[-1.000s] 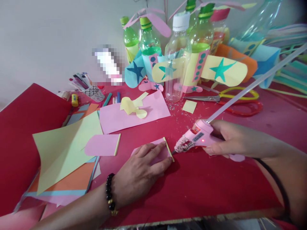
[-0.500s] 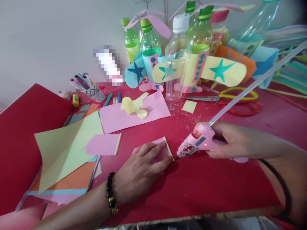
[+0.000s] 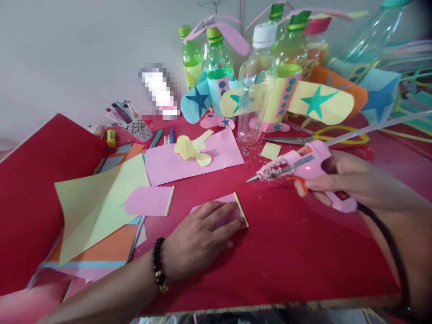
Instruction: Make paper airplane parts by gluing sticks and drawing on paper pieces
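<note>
My left hand (image 3: 205, 236) lies flat with its fingers stretched over a pink paper piece (image 3: 219, 201), pressing it on the red tabletop. A thin pale-yellow strip (image 3: 240, 209) runs along that piece's right edge, just past my fingertips. My right hand (image 3: 347, 180) is wrapped round the handle of a pink glue gun (image 3: 303, 164), its red light lit and a long clear glue stick (image 3: 381, 127) sticking out the back. The nozzle points left, above the table and apart from the paper. To the left rests a second pink piece (image 3: 148, 201) with a similar yellow strip.
Decorated plastic bottles (image 3: 218, 63) with paper wings stand at the back, beside a plain clear bottle (image 3: 251, 121). Yellow-and-red-handled scissors (image 3: 293, 140) lie behind the glue gun. Coloured paper sheets (image 3: 97, 211) are stacked at left, and a pen cup (image 3: 139, 129) stands behind them.
My right hand has lifted the glue gun up and away from the strip's lower end, turning it so the glue stick lies flatter. My left hand stays on the pink paper.
</note>
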Demonstrator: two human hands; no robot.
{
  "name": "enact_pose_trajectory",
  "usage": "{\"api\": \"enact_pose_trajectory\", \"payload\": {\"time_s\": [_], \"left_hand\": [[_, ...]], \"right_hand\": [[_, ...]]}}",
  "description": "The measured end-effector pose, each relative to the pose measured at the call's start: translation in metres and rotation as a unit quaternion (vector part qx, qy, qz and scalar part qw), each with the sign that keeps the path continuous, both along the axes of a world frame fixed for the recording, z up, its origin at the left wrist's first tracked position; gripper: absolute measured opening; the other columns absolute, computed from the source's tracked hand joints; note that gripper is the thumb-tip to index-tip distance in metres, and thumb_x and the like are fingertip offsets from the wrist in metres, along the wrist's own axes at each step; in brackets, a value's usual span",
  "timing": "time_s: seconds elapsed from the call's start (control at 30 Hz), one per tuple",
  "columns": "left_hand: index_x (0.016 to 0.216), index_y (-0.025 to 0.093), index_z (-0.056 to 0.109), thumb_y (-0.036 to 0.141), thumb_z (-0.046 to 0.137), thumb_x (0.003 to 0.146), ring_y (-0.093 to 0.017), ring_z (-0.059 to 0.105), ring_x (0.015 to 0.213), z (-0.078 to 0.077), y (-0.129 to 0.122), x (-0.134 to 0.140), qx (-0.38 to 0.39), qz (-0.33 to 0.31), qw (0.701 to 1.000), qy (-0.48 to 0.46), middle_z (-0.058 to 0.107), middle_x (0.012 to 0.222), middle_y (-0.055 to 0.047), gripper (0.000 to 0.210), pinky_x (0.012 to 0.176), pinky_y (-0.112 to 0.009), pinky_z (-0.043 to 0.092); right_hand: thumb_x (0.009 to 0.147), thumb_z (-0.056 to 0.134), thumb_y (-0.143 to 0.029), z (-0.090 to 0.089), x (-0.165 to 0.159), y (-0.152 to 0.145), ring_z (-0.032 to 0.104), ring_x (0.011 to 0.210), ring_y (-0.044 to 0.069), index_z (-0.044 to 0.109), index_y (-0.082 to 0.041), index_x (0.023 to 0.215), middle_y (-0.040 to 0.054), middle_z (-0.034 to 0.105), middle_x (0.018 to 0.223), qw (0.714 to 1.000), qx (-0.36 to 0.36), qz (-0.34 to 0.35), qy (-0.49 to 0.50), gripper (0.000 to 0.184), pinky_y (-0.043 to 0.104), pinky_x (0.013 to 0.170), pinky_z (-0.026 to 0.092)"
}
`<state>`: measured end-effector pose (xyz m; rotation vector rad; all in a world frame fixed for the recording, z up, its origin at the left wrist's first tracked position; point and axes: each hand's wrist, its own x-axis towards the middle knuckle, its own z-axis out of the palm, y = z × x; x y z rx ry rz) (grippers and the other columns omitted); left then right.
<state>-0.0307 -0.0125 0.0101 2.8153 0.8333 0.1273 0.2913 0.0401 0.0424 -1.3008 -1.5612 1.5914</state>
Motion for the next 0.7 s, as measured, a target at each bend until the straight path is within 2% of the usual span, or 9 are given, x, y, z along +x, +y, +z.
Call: {"api": "enact_pose_trajectory", "payload": {"time_s": [0.07,0.13,0.27,0.37,0.47,0.57,0.7], "left_hand": [[0.135,0.021,0.052,0.025,0.044,0.099,-0.024,0.049,0.126,0.0005,0.0009,-0.0021,0.013,-0.007,0.999,-0.034,0.056,0.137,-0.008,0.037,0.108,-0.044,0.041],[0.134,0.017,0.052,0.022,0.045,0.098,-0.022,0.050,0.123,0.0010,0.0016,-0.0040,0.033,0.016,0.998,-0.060,0.058,0.134,-0.008,0.037,0.108,-0.042,0.040],[0.135,0.018,0.052,0.025,0.051,0.096,-0.026,0.049,0.115,0.0020,0.0028,-0.0072,0.032,0.151,0.986,-0.055,0.057,0.135,-0.008,0.040,0.100,-0.043,0.045],[0.134,0.019,0.052,0.031,0.055,0.094,-0.026,0.048,0.111,0.0020,0.0030,-0.0082,0.001,0.206,0.978,-0.044,0.057,0.131,-0.009,0.042,0.097,-0.045,0.045],[0.133,0.020,0.052,0.031,0.058,0.092,-0.027,0.047,0.111,0.0017,0.0024,-0.0081,-0.017,0.231,0.972,-0.038,0.056,0.127,-0.009,0.044,0.097,-0.046,0.044],[0.132,0.020,0.053,0.032,0.059,0.090,-0.027,0.048,0.109,0.0014,0.0022,-0.0079,-0.027,0.243,0.969,-0.037,0.056,0.122,-0.009,0.043,0.096,-0.045,0.044],[0.129,0.019,0.054,0.034,0.061,0.090,-0.026,0.049,0.104,0.0019,0.0027,-0.0082,-0.037,0.246,0.968,-0.038,0.057,0.115,-0.009,0.043,0.094,-0.045,0.044]], "right_hand": [[0.077,0.068,-0.038,-0.0006,0.0009,0.0010,0.045,0.037,0.009,0.067,-0.018,0.067,-0.0010,0.054,0.042,1.000,0.008,-0.006,-0.006,0.022,0.020,0.034,0.031],[0.078,0.067,-0.037,-0.0015,0.0019,0.0013,0.044,0.037,0.009,0.069,-0.018,0.066,-0.0005,0.054,0.041,1.000,0.019,-0.021,-0.011,0.022,0.020,0.034,0.029],[0.077,0.067,-0.034,-0.0022,0.0019,0.0021,0.047,0.038,0.009,0.069,-0.017,0.068,0.0007,0.058,0.046,0.996,0.035,-0.080,-0.006,0.019,0.021,0.036,0.030],[0.074,0.067,-0.033,-0.0007,-0.0001,0.0039,0.047,0.038,0.010,0.067,-0.018,0.069,-0.0001,0.056,0.044,0.990,0.040,-0.137,0.001,0.016,0.023,0.036,0.029],[0.074,0.064,-0.035,0.0014,-0.0020,0.0053,0.043,0.035,0.009,0.067,-0.018,0.076,-0.0010,0.054,0.043,0.986,0.026,-0.166,-0.011,0.017,0.023,0.034,0.025],[0.075,0.064,-0.039,0.0012,-0.0019,0.0062,0.040,0.033,0.008,0.068,-0.016,0.079,-0.0004,0.055,0.044,0.987,0.010,-0.161,-0.014,0.023,0.022,0.032,0.020],[0.070,0.072,-0.040,-0.0043,-0.0003,0.0080,0.047,0.039,0.008,0.064,-0.016,0.081,-0.0007,0.058,0.050,0.986,-0.015,-0.168,-0.001,0.027,0.020,0.034,0.027]]}}
